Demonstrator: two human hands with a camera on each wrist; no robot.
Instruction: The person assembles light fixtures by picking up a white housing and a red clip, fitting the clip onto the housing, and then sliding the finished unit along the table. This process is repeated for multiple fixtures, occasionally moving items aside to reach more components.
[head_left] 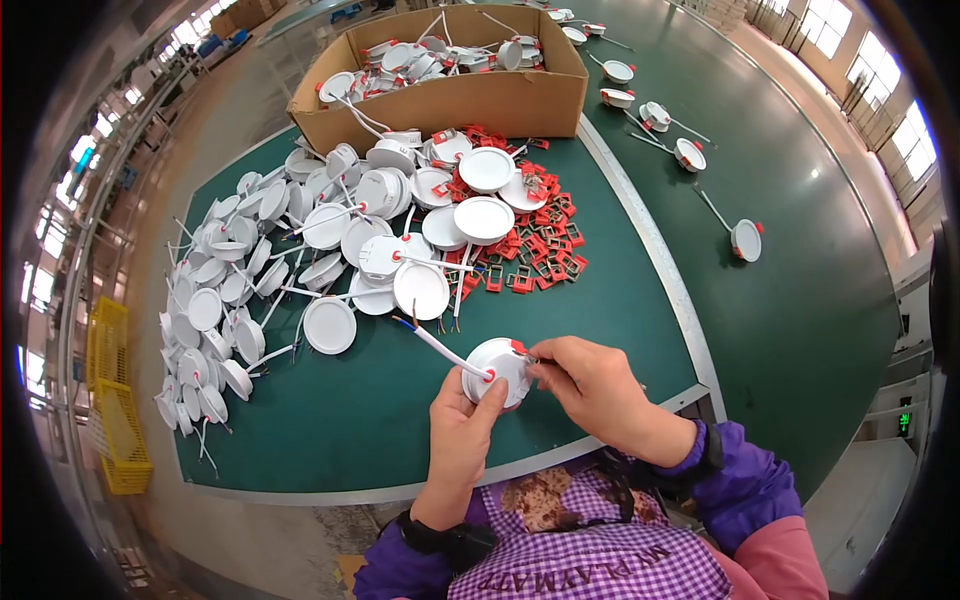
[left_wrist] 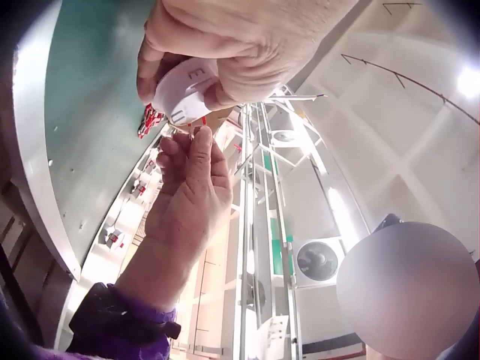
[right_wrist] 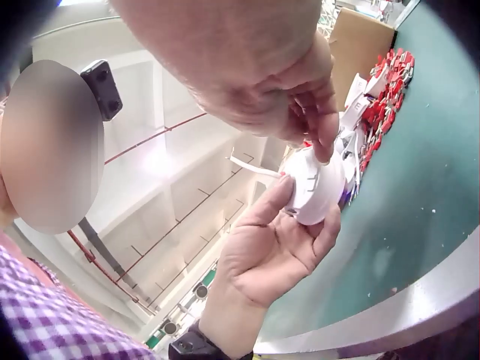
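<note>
The left hand [head_left: 455,445], clamped round the white disc [head_left: 512,380] above the table [head_left: 330,420], should brace it firmly while the right hand [head_left: 605,390], pinching the red clip [head_left: 518,347] at its rim, presses evenly.

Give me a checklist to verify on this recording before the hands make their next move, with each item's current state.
1. Left hand grips the held lamp: ok.
2. Right hand is at the red clip on the lamp's edge: ok, thumb and fingers pinch there.
3. Cable is out of the right hand's way: ok, it points off to the other side.
4. Clip is fully seated: cannot tell, fingers partly cover it.
5. Loose red clips are free of lamps: not ok, some of the piled lamps overlap them.
</note>
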